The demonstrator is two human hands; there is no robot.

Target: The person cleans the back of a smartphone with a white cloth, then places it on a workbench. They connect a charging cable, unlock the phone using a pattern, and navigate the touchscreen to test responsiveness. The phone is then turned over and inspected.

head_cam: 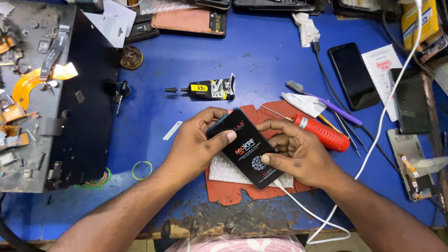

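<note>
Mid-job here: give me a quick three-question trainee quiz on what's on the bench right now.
1. True or false: both the left hand and the right hand grip the black phone.
2. Which lies nearest the right hand? A) red-handled screwdriver B) black glue tube C) green rubber band
3. What plugs into the phone's lower end?

Key: 1 true; 2 A; 3 a white cable, which runs off over the edge of the blue table.
</note>
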